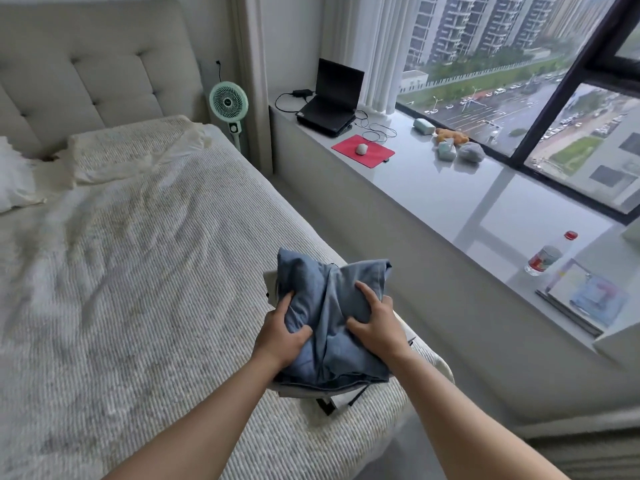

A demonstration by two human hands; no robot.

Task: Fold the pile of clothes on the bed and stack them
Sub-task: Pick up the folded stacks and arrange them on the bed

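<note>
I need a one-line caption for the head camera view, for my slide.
Both hands, left hand and right hand, grip a folded blue garment atop a small stack at the bed corner.

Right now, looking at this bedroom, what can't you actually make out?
All from the head view:
- What lies under the blue garment: only pale edges and a dark strap show; the cloth, left hand and right hand cover the rest.
- The bottle label: too small to read.
- The laptop screen: dark, nothing readable.
- The small soft items on the windowsill: too small and blurred to identify.
- The books: partly cut off by a white object.
</note>
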